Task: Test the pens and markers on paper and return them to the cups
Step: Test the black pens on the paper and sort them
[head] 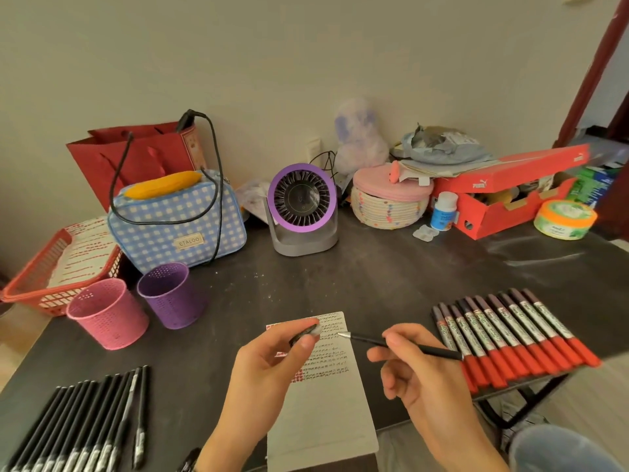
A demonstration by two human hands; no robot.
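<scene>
A sheet of paper (323, 403) with rows of test marks lies at the front of the dark table (391, 277). My right hand (422, 379) pinches a thin black pen (405, 345), uncapped, its silver tip pointing left just above the marks. My left hand (269, 366) pinches the pen's dark cap (304, 332) over the paper's upper left. A row of black pens (78, 424) lies at the front left. Red-capped markers (510, 335) lie in a row at the right. A pink mesh cup (105, 313) and a purple mesh cup (170, 294) stand empty at the left.
Behind the cups sit a red basket (30, 281), a blue checked bag (177, 219) and a red paper bag (136, 158). A purple desk fan (301, 209), woven lidded basket (389, 202), small bottle (442, 212), red shoebox (510, 195) and green tub (563, 221) line the back.
</scene>
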